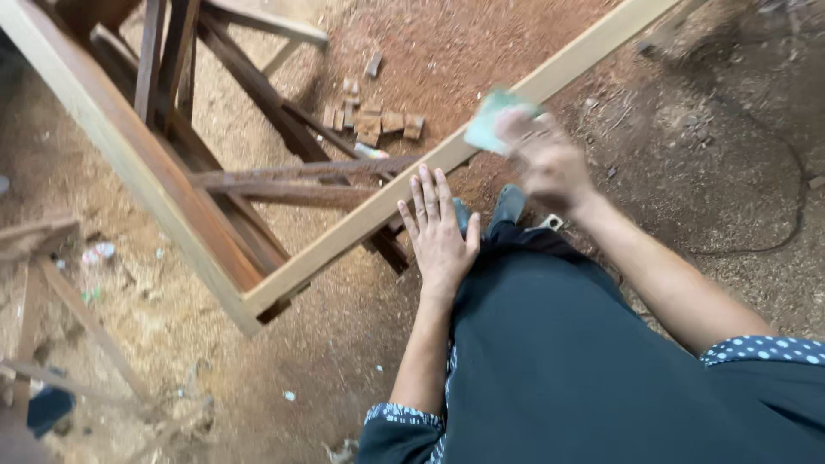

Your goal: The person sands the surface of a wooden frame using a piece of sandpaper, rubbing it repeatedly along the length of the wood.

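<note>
- Sandpaper sheet, pale green, sits under the right hand, pressed onto a long pale wooden rail; hand is motion-blurred, fingers look curled over the sheet.
- Left hand lies flat, fingers spread, holding nothing, on the same rail just below-left of the right hand.
- Rail joins a second pale rail at a corner, well left of the left hand; darker wooden frames lie beyond.
- Small wood offcuts lie on the sawdust floor, near & above the left hand.
- Black cable loops on the ground, right of the right arm.
- Risk, my guess: paper could slip off the narrow edge w/ fast strokes → knuckles scrape wood, splinters; rail could shift if the flat hand eases.
</note>
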